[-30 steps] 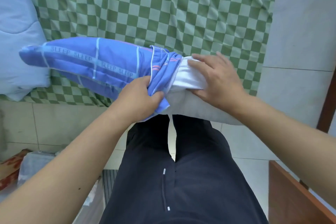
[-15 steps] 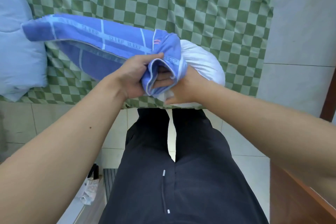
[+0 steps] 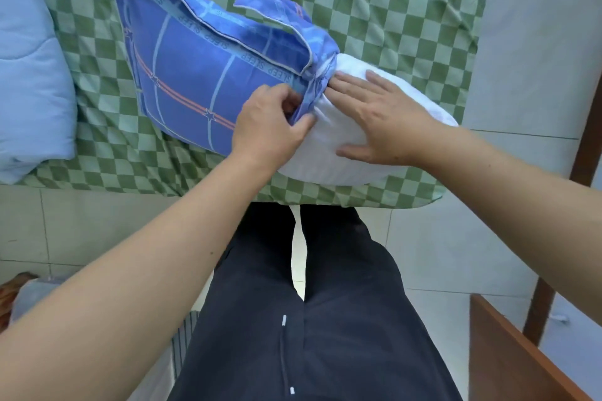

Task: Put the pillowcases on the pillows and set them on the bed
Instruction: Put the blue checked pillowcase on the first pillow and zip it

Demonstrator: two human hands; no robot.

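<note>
1. I see the white pillow [image 3: 342,140] lying on the green checked bedsheet [image 3: 391,10], near the bed's edge closest to me. Its left part is inside the pillowcase; the right part bulges out bare.
2. The blue pillowcase [image 3: 195,75], printed with "SLEEP" bands and red star stripes, covers the pillow's left portion. Its open end is bunched tight round the pillow's middle, with one flap [image 3: 280,10] standing up loose above the bunch.
3. My left hand [image 3: 267,127] grips the gathered hem of the pillowcase: fingers curled in, thumb pinching the blue cloth against them.
4. My right hand [image 3: 384,120] lies flat on the bare pillow, fingers straight and slightly spread, fingertips touching the bunched hem, thumb stretched out along the pillow's near side.
5. At the far left a pale blue quilt [image 3: 29,75] rests on the sheet, well apart from the pillow.
6. Below the bed edge I see dark trousers [image 3: 309,319] over a pale tiled floor [image 3: 97,221].
7. Brown wooden furniture [image 3: 508,361] sits at lower right.
</note>
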